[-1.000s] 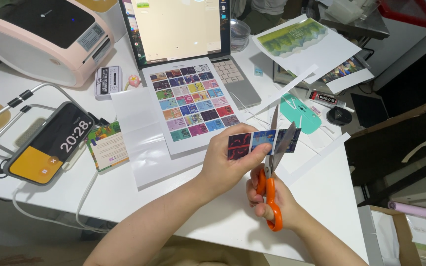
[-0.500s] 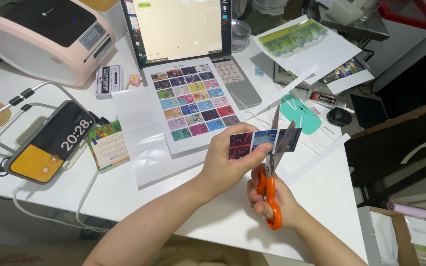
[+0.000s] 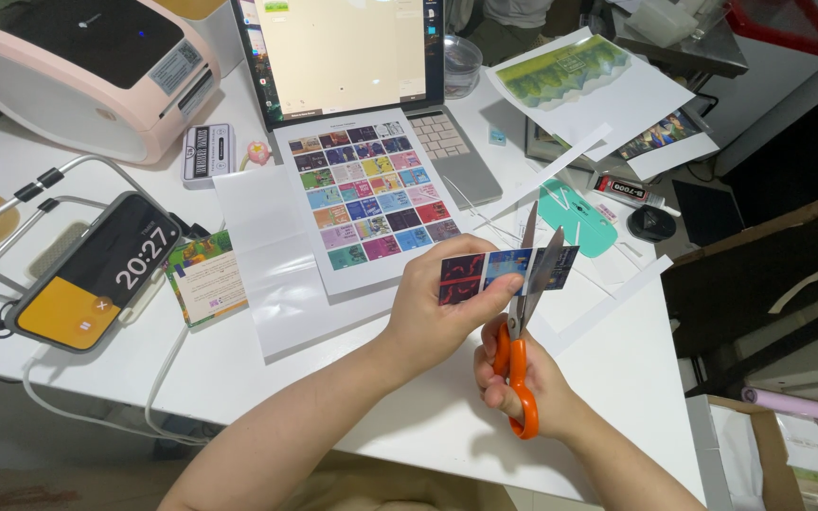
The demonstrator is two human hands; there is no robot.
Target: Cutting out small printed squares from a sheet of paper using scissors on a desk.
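My left hand point(image 3: 437, 308) pinches a narrow printed strip of small coloured pictures point(image 3: 485, 270) above the white table. My right hand point(image 3: 523, 383) grips orange-handled scissors point(image 3: 521, 374), whose grey blades stand slightly apart around the strip near its right end. A printed sheet with a grid of coloured tiles point(image 3: 368, 194) lies just beyond my left hand, resting partly on the laptop.
A laptop point(image 3: 352, 66) stands at the back with a pink printer point(image 3: 87, 76) to its left. A phone on a stand point(image 3: 97, 274), a small card point(image 3: 205, 279), paper offcuts, a teal holder point(image 3: 579, 218), a glue tube point(image 3: 622, 191) and cardboard boxes point(image 3: 778, 426) surround the workspace.
The scissor blades have narrowed a little on the strip. Both hands stay almost where they were.
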